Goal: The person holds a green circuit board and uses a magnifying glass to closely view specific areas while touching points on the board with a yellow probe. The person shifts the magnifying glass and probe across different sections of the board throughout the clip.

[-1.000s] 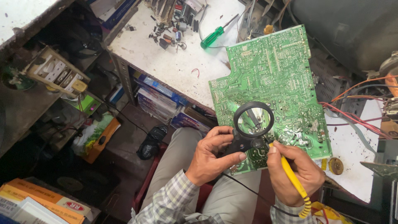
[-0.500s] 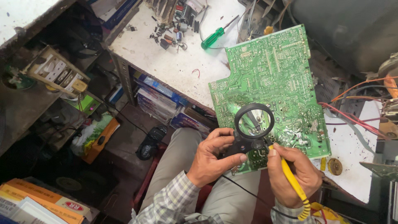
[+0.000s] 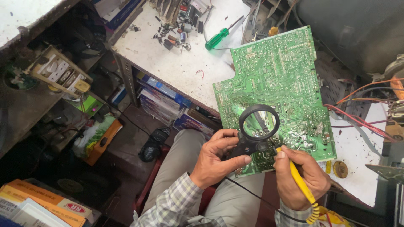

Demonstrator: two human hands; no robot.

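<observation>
One large green printed circuit board [image 3: 280, 90], one black-framed round magnifying glass [image 3: 259, 123], one yellow-handled soldering iron [image 3: 299, 181] and two hands were in view. The left hand [image 3: 216, 157] had its fingers curled around the magnifier's short black handle, thumb pressed along its lower edge, so the lens sat just over the board's lower part. The right hand [image 3: 301, 178] was clenched around the yellow handle in a pen-like grip, and the iron's tip end lay hidden behind the magnifier's handle, right at the board's lower edge. A thin black cord ran from below the hands across the lap.

The board showed its solder side, densely covered in pale traces and silvery joints, with a stepped notch cut in its upper left corner. It lay tilted, its top resting over the white, stained workbench top [image 3: 176, 59] and its lower edge overhanging the person's grey-trousered lap.

On the bench lay one green-handled screwdriver [image 3: 219, 38] near the board's upper left corner, and a scatter of small loose electronic parts [image 3: 174, 35] farther left. Red and orange wires [image 3: 357, 113] trailed off the board's right side. A round brown disc [image 3: 340, 169] sat on the bench just beside the right hand. Under the bench, stacked flat boxes [image 3: 162, 98] filled a shelf.
</observation>
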